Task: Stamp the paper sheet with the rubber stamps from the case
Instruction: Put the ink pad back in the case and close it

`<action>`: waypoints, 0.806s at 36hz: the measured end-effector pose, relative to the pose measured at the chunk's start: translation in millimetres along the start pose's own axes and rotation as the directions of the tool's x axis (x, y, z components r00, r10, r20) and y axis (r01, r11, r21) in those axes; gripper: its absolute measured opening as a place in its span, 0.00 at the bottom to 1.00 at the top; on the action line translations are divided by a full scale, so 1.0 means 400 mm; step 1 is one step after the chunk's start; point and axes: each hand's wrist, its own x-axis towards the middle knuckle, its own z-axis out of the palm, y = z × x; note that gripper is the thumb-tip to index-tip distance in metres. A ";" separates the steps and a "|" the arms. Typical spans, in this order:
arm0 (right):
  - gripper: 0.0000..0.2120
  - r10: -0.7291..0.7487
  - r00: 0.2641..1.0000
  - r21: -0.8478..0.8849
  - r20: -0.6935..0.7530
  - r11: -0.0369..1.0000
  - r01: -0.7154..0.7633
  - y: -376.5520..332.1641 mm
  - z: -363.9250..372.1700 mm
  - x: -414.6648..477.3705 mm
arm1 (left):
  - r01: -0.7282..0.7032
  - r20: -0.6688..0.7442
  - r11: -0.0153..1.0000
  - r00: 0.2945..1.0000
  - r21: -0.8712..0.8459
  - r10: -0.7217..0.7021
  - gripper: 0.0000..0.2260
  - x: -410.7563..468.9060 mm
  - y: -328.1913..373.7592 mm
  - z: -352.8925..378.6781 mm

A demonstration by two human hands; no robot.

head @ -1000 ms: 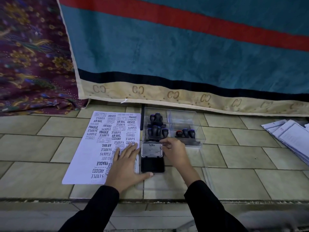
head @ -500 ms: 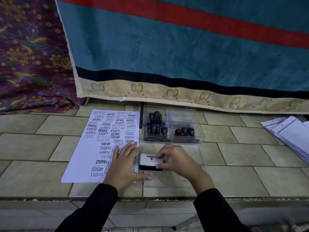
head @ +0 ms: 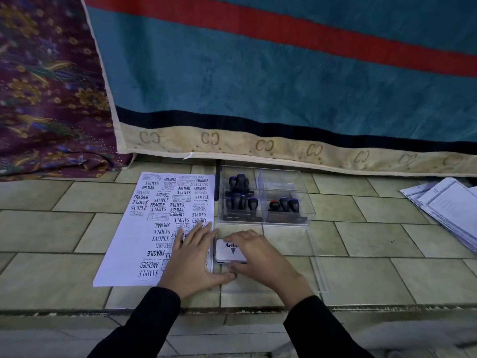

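Note:
A white paper sheet (head: 144,228) covered in black stamp prints lies on the tiled floor. My left hand (head: 192,259) rests flat on its lower right corner, fingers spread. To the right lies a closed ink pad (head: 227,250) with a white lid. My right hand (head: 254,257) covers its right part, fingers over the far edge and thumb at the near edge. Behind it stands a clear plastic case (head: 281,182) holding several black-handled rubber stamps (head: 240,200). The case's clear lid (head: 317,267) lies flat under the ink pad.
A teal cloth with a red stripe (head: 284,73) hangs behind the case. A patterned purple fabric (head: 46,99) is heaped at the left. A pile of papers (head: 449,210) lies at the right. A step edge (head: 232,310) runs across below my wrists.
The ink pad's lid, upright a second ago, has been swung down and is closed under my right hand. My left hand has stayed on the paper.

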 end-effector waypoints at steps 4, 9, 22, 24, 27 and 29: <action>0.27 -0.020 1.000 0.012 0.005 1.000 0.020 0.012 -0.006 0.006 | -0.002 -0.010 1.000 1.000 0.007 0.002 0.52 0.000 -0.001 0.002; 0.26 0.051 0.996 0.181 -0.067 0.983 -0.039 0.051 -0.081 0.014 | 0.000 -0.009 1.000 1.000 0.019 0.001 0.53 0.001 0.000 -0.001; 0.17 0.214 0.948 0.048 -0.236 0.977 -0.209 0.308 -0.326 0.164 | 0.016 0.023 1.000 1.000 0.017 -0.017 0.53 -0.001 0.001 -0.006; 0.16 0.228 0.955 0.038 -0.192 0.974 -0.225 0.340 -0.316 0.185 | 0.023 0.026 1.000 0.999 0.018 -0.023 0.53 -0.001 0.001 -0.006; 0.14 0.216 0.967 0.051 -0.134 0.976 -0.211 0.375 -0.297 0.212 | 0.028 0.020 0.999 0.999 0.015 -0.029 0.53 -0.001 0.000 -0.004; 0.14 0.210 0.974 0.067 -0.087 0.977 -0.205 0.391 -0.287 0.225 | 0.030 0.019 1.000 0.999 0.008 -0.031 0.52 -0.001 0.000 -0.004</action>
